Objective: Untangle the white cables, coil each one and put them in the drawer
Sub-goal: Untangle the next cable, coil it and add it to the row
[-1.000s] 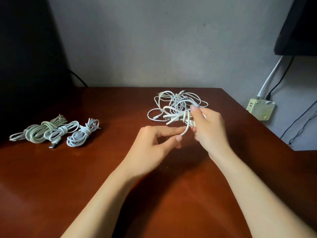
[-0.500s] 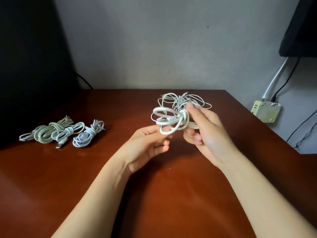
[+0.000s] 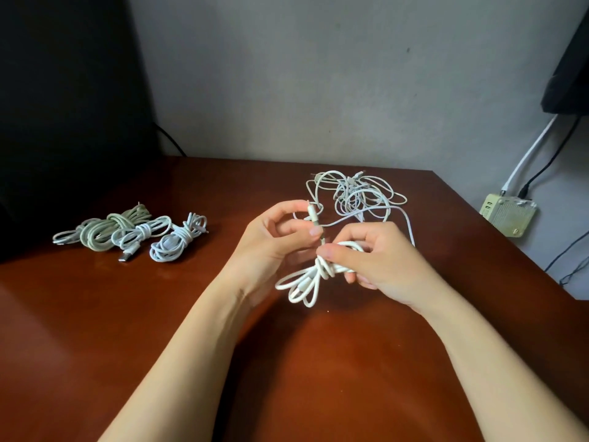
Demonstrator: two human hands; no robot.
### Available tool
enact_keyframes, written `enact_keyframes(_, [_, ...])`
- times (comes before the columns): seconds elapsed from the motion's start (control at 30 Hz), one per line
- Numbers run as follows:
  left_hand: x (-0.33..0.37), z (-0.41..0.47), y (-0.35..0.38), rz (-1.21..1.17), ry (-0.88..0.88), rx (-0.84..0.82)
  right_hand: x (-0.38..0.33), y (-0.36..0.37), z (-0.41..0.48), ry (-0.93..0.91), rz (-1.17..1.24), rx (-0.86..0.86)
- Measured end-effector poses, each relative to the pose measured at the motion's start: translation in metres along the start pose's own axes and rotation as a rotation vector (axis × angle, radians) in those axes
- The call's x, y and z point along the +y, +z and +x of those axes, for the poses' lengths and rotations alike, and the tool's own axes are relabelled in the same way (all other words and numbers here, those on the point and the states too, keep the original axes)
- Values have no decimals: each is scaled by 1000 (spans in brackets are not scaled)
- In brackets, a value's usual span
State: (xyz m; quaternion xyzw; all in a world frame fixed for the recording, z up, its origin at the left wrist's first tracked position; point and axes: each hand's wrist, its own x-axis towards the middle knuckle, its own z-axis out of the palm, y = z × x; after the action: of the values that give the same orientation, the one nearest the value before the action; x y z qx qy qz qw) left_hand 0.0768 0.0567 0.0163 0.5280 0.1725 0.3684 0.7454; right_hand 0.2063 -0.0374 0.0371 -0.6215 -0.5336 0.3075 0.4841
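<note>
White cable coil [image 3: 306,283], loose loops half a second ago, now hangs bunched above the table [image 3: 153,314], gripped by the right hand [image 3: 382,266], the left hand [image 3: 274,240] pinching its free end [image 3: 314,218]; tie-off wrap likely next.

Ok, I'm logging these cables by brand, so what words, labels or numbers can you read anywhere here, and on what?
No text is readable anywhere.
Beige box at far right: faint marks, too small and blurred to read.
Held cable, tangled cables, coiled bundles: no lettering shows on cords or plugs.
</note>
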Motion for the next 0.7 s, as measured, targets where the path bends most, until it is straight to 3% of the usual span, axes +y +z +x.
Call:
enact_keyframes(0.23, [-7,0,5,56,-4,37,2,0,1,62,-40,90])
enact_keyframes(0.47, [-12,-1,10,-4,16,-40,5,-2,5,99,10,208])
enact_keyframes(0.7, [-15,-3,15,26,55,-22,8,-3,6,92,67,194])
